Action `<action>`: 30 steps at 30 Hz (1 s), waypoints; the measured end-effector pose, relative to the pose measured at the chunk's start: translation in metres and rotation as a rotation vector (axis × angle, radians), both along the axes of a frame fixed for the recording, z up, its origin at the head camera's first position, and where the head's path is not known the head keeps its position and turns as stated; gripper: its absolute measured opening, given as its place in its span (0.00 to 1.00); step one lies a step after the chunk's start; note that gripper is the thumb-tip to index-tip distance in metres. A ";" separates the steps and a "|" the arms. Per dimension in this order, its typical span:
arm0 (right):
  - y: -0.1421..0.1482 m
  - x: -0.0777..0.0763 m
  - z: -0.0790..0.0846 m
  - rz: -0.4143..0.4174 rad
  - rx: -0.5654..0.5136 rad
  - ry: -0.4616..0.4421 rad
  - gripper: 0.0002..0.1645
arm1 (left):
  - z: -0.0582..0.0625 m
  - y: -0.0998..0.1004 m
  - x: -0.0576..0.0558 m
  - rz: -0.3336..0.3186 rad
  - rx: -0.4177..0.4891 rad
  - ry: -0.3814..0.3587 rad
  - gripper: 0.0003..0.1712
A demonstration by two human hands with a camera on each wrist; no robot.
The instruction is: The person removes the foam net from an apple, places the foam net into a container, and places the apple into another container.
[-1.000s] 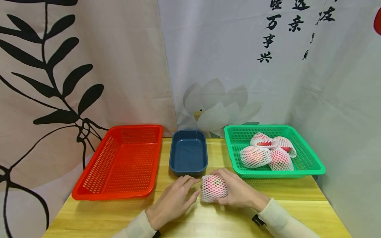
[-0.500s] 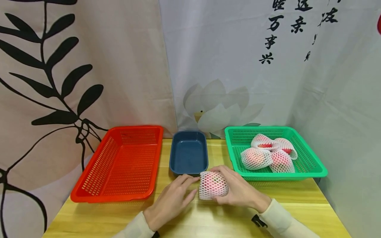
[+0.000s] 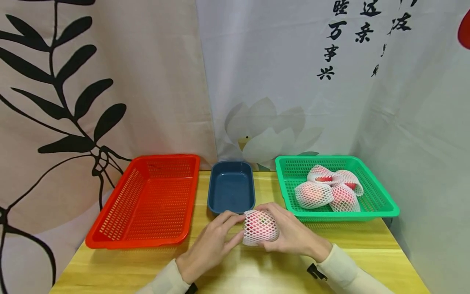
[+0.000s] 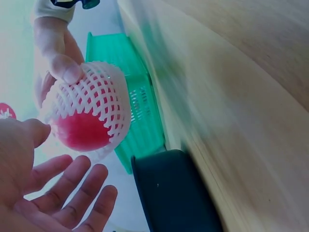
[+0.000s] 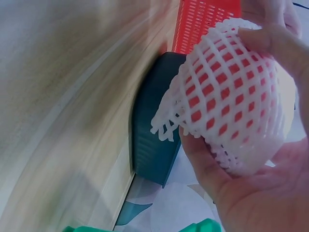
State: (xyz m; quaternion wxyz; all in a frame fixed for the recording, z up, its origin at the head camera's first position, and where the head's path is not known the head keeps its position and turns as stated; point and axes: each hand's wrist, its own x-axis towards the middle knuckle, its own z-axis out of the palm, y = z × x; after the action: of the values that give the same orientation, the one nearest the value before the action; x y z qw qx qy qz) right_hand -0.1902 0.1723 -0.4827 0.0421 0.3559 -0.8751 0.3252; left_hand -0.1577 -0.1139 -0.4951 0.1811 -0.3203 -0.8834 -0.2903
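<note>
A round red fruit (image 3: 262, 227) in a white foam net sleeve is held up in front of the blue tray by my right hand (image 3: 290, 230). The right thumb (image 5: 256, 41) and fingers curl round the netted side. At the sleeve's open left end, bare red skin of the fruit (image 4: 82, 131) shows. My left hand (image 3: 214, 241) is beside that end, fingers spread and fairly straight, thumb and index fingertips right at the net's edge. The left palm faces the fruit in the left wrist view.
On the wooden table (image 3: 227, 277), a red basket (image 3: 161, 204) stands left and a dark blue tray (image 3: 231, 185) at the middle back. The green basket (image 3: 378, 204) at right holds several netted fruits (image 3: 313, 194). A printed cloth (image 3: 176, 81) hangs behind.
My right hand has brought the netted fruit slightly left and up, closer to the left hand. The left fingertips now come right to the sleeve's edge.
</note>
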 end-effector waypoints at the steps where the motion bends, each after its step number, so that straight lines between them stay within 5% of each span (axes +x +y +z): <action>1: 0.000 0.000 0.000 0.001 0.001 0.002 0.51 | 0.000 0.000 0.000 -0.004 0.006 -0.001 0.25; 9: -0.004 0.000 -0.004 0.021 0.013 0.030 0.50 | 0.000 0.004 0.000 -0.053 0.043 0.014 0.32; 18: -0.006 0.001 -0.003 0.038 0.022 0.039 0.54 | 0.003 0.008 0.000 -0.115 0.027 -0.060 0.40; 30: -0.012 0.002 -0.001 0.023 -0.022 0.000 0.58 | -0.001 0.008 -0.004 -0.143 0.064 -0.085 0.41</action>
State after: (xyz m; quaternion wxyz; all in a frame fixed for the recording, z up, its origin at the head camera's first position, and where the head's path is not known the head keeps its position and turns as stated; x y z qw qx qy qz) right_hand -0.1883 0.1605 -0.4836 0.0425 0.3654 -0.8673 0.3354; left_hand -0.1613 -0.1055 -0.4961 0.1323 -0.3640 -0.8553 -0.3441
